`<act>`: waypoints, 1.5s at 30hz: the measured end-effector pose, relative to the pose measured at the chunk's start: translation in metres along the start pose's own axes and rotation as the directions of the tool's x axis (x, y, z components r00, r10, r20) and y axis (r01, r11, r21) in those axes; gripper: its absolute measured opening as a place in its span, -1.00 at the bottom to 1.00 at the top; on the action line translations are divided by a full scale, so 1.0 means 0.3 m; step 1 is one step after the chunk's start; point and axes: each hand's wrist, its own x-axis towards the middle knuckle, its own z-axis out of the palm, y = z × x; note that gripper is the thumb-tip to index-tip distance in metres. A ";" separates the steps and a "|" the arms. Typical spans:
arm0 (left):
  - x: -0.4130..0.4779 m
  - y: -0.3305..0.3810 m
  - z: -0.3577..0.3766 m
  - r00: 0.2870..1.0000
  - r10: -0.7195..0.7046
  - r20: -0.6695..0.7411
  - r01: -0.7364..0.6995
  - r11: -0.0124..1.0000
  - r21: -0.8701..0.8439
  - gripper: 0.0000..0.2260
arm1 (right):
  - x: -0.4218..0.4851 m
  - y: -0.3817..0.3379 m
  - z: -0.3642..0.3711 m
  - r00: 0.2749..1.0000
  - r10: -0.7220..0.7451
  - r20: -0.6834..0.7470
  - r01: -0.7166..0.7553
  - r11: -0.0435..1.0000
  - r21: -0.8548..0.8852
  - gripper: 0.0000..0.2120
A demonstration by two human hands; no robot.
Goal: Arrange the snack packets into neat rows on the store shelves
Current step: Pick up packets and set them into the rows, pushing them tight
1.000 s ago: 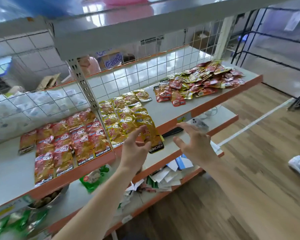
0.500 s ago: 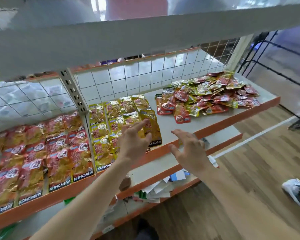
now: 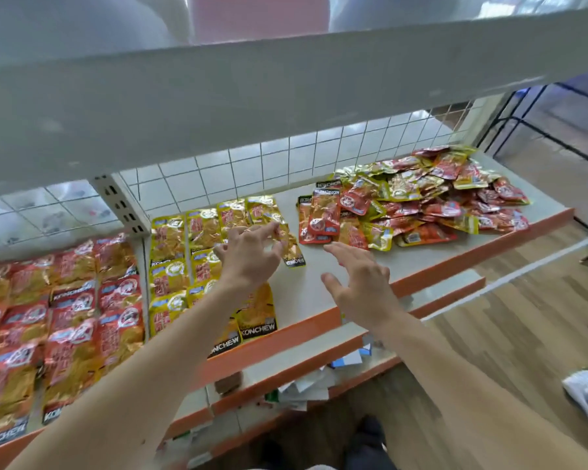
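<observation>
Head view: a shelf with an orange front edge is seen beneath a white upper shelf and is backed by a wire grid. Red packets are laid in overlapping rows on its left section. A loose heap of packets, red and yellow mixed, is piled at its right end. Yellow packets are set in rows between the two, just right of the upright post. A bare strip of shelf is seen between the yellow rows and the heap. A lower shelf is noted below, and papers are seen on a further one beneath. The right hand is held over the bare strip, its grip released, fingers spread, nothing held. The left hand is placed at the right edge of the yellow rows. Its grip is closed on a single yellow packet, which lies tilted on the shelf beside the outermost row.
</observation>
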 end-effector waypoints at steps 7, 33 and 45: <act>0.038 -0.011 0.005 0.999 -0.020 -0.040 0.030 0.965 0.260 -0.66 | 0.133 0.047 -0.017 0.986 -0.147 0.081 0.146 0.989 0.014 -0.52; -0.270 0.021 0.198 0.913 -0.141 -0.382 0.270 0.913 0.307 -0.57 | 0.251 0.128 0.187 0.815 -0.439 0.377 0.517 0.845 -0.136 -0.51; -0.264 0.006 0.185 0.921 -0.127 -0.367 0.194 0.969 0.150 -0.58 | 0.247 0.130 0.188 0.811 -0.472 0.346 0.545 0.824 -0.153 -0.44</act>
